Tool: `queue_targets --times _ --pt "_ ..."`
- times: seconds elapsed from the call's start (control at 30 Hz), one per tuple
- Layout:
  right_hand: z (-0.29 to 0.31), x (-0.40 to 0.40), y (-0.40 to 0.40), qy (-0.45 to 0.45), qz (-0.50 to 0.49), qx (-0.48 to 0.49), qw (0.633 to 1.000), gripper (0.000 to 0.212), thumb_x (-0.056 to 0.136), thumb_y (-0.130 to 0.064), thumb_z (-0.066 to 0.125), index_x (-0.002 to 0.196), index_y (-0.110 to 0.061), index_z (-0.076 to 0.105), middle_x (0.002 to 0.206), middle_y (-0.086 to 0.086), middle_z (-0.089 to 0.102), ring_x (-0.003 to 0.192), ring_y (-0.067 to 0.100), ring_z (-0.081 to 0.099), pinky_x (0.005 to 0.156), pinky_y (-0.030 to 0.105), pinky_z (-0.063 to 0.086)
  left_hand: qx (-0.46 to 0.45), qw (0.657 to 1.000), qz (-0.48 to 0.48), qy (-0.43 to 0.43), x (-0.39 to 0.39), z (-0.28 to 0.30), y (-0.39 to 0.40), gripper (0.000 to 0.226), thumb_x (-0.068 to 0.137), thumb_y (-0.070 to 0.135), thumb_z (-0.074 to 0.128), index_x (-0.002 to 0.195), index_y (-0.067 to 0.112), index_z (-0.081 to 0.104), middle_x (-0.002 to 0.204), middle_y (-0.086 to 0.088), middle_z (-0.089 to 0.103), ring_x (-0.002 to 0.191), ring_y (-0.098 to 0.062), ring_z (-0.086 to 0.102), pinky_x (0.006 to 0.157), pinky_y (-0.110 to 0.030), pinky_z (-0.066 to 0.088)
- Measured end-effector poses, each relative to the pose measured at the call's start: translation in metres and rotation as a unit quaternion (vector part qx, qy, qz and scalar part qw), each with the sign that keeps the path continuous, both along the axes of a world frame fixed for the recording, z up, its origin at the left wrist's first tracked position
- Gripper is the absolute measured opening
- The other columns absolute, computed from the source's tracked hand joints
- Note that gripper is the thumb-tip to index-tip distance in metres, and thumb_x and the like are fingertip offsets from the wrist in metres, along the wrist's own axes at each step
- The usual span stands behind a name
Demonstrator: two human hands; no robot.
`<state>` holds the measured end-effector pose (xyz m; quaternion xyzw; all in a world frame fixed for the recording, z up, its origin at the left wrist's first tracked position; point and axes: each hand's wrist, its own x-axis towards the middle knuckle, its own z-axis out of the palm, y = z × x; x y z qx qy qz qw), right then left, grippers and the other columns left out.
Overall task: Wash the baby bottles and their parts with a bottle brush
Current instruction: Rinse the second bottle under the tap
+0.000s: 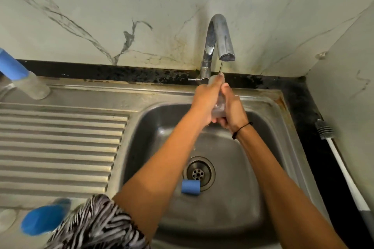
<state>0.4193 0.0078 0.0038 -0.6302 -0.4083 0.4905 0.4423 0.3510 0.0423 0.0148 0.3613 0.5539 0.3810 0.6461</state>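
Two hands wrapped round one clear baby bottle (219, 107) under the tap (219, 38), over the far part of the sink (232, 208). Left hand (206, 103) curled round the bottle's left side and upper end, fingertips up near the thin stream of water. Right hand (232, 109) clasped round the right side and lower end, black cord on the wrist. Bottle mostly hidden between the palms; only a strip of wet, see-through wall in sight.

Likely light and fairly stiff plastic, so little force needed. Wet, probably slick, hence best held round the body with fingers spread along its length, not pinched at the rim. No great risk of breakage if dropped into the steel basin, but a slip would mean washing again.

Blue cap (190, 187) lying near the drain (199, 171): small, light, apt to roll; best picked up by its sides. Second bottle (24, 79) with a blue top lying tilted at the far left on the draining board (60, 147). Another blue part (43, 218) blurred at the near left, kind not clear. Bottle brush (344, 168) resting on the dark counter at the right, well apart from both hands; long thin white handle, best gripped at the near end for reach inside a bottle.
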Motion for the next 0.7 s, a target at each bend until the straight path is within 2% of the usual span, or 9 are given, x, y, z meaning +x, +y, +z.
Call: queue_targets --times 0.1,0.17,0.27,0.33,0.37,0.47,0.57,0.63,0.7 --pt "0.006 -0.003 0.000 -0.160 0.007 -0.008 0.987 0.073 0.096 -0.060 0.019 0.072 -0.008 0.065 0.053 0.007 0.061 0.040 0.013 0.055 0.040 0.020 0.041 -0.041 0.994 0.006 -0.105 -0.008 -0.002 0.011 0.029 0.090 0.041 0.060 0.080 0.014 0.060 0.069 -0.006 0.059 0.056 -0.020 0.059 0.052 -0.029 0.049" --pt "0.009 -0.007 0.007 -0.283 -0.016 0.004 0.959 0.064 0.097 -0.054 0.021 0.094 -0.006 0.063 0.083 0.016 0.068 0.075 0.025 0.066 0.069 0.035 0.053 -0.033 0.991 0.055 -0.120 -0.006 -0.007 0.011 0.027 0.090 0.038 0.060 0.077 0.015 0.062 0.072 -0.005 0.061 0.059 -0.018 0.059 0.057 -0.028 0.050" --pt "0.015 -0.022 0.003 -0.423 0.022 0.054 0.904 0.045 0.101 -0.028 0.029 0.136 -0.002 0.036 0.132 0.022 0.049 0.121 0.033 0.045 0.102 0.039 0.034 -0.025 0.990 0.060 -0.124 -0.009 -0.017 0.007 0.025 0.097 0.036 0.050 0.087 0.015 0.060 0.077 -0.001 0.058 0.060 -0.009 0.060 0.059 -0.019 0.052" --pt "0.015 -0.031 -0.014 -0.422 0.068 0.067 0.902 0.051 0.102 -0.024 0.028 0.146 -0.001 0.019 0.151 0.018 0.026 0.139 0.027 0.023 0.113 0.031 0.014 -0.014 0.995 0.037 -0.090 -0.014 -0.017 0.006 0.039 0.099 0.042 0.040 0.111 0.010 0.059 0.083 0.001 0.058 0.063 -0.005 0.057 0.053 -0.011 0.049" --pt "0.013 -0.032 -0.023 -0.425 0.084 0.069 0.899 0.054 0.102 -0.025 0.027 0.149 -0.003 0.012 0.156 0.015 0.015 0.144 0.023 0.013 0.115 0.028 0.006 -0.013 0.995 0.046 -0.089 -0.015 -0.017 0.008 0.046 0.099 0.043 0.041 0.120 0.005 0.057 0.089 -0.005 0.063 0.066 -0.008 0.057 0.059 -0.013 0.050" --pt "0.010 -0.029 -0.030 -0.442 0.111 0.066 0.888 0.057 0.102 -0.031 0.024 0.150 -0.006 0.005 0.158 0.012 0.004 0.146 0.020 0.002 0.118 0.030 0.000 -0.034 0.992 0.065 -0.101 -0.013 -0.014 0.009 0.051 0.096 0.042 0.047 0.125 0.000 0.056 0.089 -0.015 0.067 0.069 -0.016 0.058 0.076 -0.029 0.049" --pt "0.016 -0.024 0.001 -0.383 0.101 0.059 0.916 0.053 0.102 -0.033 0.024 0.146 -0.004 0.024 0.149 0.015 0.029 0.137 0.026 0.029 0.113 0.037 0.020 -0.017 0.989 0.040 -0.142 -0.012 -0.021 0.009 0.030 0.099 0.034 0.043 0.106 0.010 0.060 0.085 -0.009 0.064 0.082 -0.020 0.061 0.080 -0.034 0.051" --pt "0.026 -0.017 0.029 -0.272 0.080 0.029 0.958 0.044 0.102 -0.037 0.023 0.122 -0.009 0.052 0.120 0.012 0.054 0.112 0.024 0.051 0.099 0.036 0.037 -0.024 0.984 0.029 -0.175 -0.010 -0.024 0.007 0.032 0.100 0.035 0.040 0.103 0.012 0.062 0.090 -0.011 0.067 0.087 -0.021 0.064 0.083 -0.035 0.052" --pt "0.032 -0.010 0.049 -0.205 0.079 -0.013 0.975 0.042 0.103 -0.038 0.020 0.085 -0.020 0.054 0.088 -0.001 0.052 0.082 0.010 0.050 0.079 0.028 0.039 -0.043 0.981 0.018 -0.189 -0.011 -0.018 0.005 0.034 0.100 0.037 0.038 0.094 0.013 0.062 0.074 -0.007 0.068 0.071 -0.017 0.066 0.065 -0.028 0.054"
